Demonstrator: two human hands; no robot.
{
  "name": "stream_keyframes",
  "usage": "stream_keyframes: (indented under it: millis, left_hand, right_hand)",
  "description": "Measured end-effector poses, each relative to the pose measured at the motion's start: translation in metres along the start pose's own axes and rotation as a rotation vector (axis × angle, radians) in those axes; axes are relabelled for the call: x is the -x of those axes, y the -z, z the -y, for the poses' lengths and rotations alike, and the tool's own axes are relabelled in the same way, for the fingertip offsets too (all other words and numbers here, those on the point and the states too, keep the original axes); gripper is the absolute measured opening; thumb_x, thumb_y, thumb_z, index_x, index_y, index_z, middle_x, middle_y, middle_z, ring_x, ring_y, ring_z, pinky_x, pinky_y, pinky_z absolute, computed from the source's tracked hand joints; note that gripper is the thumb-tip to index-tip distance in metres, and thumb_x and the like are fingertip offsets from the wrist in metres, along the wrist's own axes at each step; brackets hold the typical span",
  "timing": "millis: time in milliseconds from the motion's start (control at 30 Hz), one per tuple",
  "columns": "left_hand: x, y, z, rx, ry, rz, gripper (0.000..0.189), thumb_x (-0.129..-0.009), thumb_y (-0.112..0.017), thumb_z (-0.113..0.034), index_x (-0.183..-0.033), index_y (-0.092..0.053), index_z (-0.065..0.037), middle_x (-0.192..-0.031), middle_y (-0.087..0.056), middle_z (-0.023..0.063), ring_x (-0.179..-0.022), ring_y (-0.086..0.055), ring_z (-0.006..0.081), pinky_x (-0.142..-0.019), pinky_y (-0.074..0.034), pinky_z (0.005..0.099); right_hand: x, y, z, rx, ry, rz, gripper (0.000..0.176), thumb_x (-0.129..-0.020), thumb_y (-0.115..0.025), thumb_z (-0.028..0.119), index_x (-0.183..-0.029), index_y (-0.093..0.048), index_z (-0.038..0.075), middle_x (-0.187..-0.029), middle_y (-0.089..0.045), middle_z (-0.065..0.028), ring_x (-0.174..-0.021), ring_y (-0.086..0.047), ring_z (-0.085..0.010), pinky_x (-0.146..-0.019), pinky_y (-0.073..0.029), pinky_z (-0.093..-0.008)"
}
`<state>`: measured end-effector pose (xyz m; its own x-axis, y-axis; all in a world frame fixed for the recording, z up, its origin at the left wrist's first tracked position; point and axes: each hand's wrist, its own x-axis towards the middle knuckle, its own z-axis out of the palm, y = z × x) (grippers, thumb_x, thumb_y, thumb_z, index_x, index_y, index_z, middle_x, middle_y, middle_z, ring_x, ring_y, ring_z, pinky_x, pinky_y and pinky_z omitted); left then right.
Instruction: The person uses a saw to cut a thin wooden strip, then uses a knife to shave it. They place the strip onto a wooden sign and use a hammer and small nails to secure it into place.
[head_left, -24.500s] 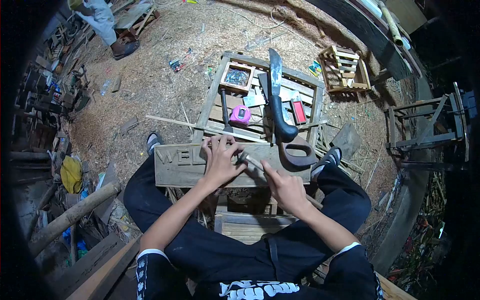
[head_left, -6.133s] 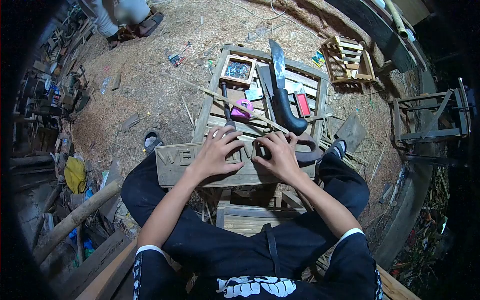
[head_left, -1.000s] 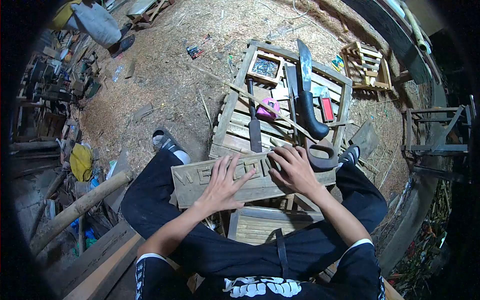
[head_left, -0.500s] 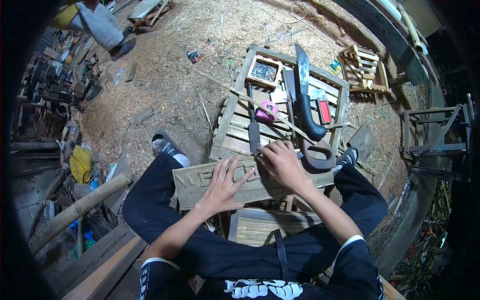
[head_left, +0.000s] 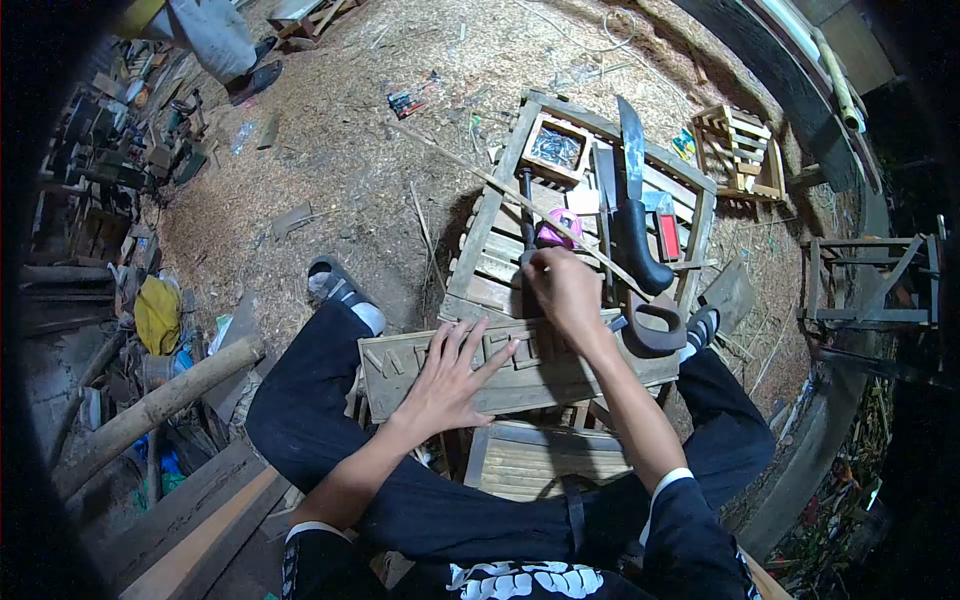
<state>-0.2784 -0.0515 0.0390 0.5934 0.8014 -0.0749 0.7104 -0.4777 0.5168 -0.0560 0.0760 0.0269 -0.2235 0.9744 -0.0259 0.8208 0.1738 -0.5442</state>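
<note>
A wooden board [head_left: 540, 390] lies across my lap, with small wooden strips [head_left: 385, 361] forming raised letters on it. My left hand [head_left: 445, 380] rests on the board with its fingers spread over some strips. Above the board's far edge, my right hand [head_left: 565, 290] has its fingers curled together; what they hold, if anything, is hidden. Just beyond those fingers is a dark tool [head_left: 528, 205] with a slim shaft, partly covered by the hand. A pink tape measure [head_left: 559, 228] sits nearby, and a handsaw handle [head_left: 655, 325] is at the board's right end.
A slatted wooden table [head_left: 484, 235] carries a box of nails [head_left: 556, 147], a large knife [head_left: 632, 170], a red-and-white box [head_left: 668, 235] and a thin stick [head_left: 465, 165]. A wooden crate [head_left: 740, 155] stands behind it. Another person's legs [head_left: 215, 45] show at upper left.
My right hand has lifted off the board's strips and moved away from me, to beside the dark tool. My left hand stays spread on the board. The view has shifted slightly.
</note>
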Motion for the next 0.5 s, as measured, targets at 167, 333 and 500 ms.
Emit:
stream_keyframes:
  millis: [167, 333, 500]
  left_hand:
    - [0.000, -0.003, 0.004, 0.037, -0.027, -0.017, 0.132, -0.053, -0.097, -0.049, -0.167, -0.037, -0.023, -0.167, -0.030, 0.0253, -0.148, -0.034, 0.0471, -0.123, -0.026, 0.0639]
    - [-0.001, -0.003, 0.008, 0.039, -0.041, -0.020, 0.130, -0.053, -0.096, -0.050, -0.166, -0.039, -0.023, -0.167, -0.031, 0.0254, -0.148, -0.034, 0.0471, -0.122, -0.026, 0.0637]
    - [-0.002, -0.001, 0.009, 0.045, -0.047, -0.025, 0.129, -0.053, -0.096, -0.051, -0.166, -0.039, -0.022, -0.167, -0.031, 0.0252, -0.148, -0.035, 0.0473, -0.123, -0.026, 0.0630]
  right_hand:
    - [0.006, 0.003, -0.016, -0.070, 0.115, -0.118, 0.022, -0.092, -0.076, 0.022, -0.109, -0.076, 0.008, -0.100, -0.070, -0.0135, -0.098, -0.068, -0.0381, -0.083, -0.054, -0.0496]
    - [0.005, -0.011, -0.005, 0.020, 0.372, 0.150, 0.019, -0.082, -0.079, 0.018, -0.101, -0.083, 0.015, -0.103, -0.068, -0.0063, -0.111, -0.061, -0.0252, -0.092, -0.042, -0.0420]
    - [-0.007, -0.021, 0.001, 0.056, 0.453, 0.256, 0.017, -0.082, -0.077, 0.016, -0.098, -0.081, 0.012, -0.098, -0.071, -0.0068, -0.104, -0.064, -0.0270, -0.091, -0.044, -0.0444]
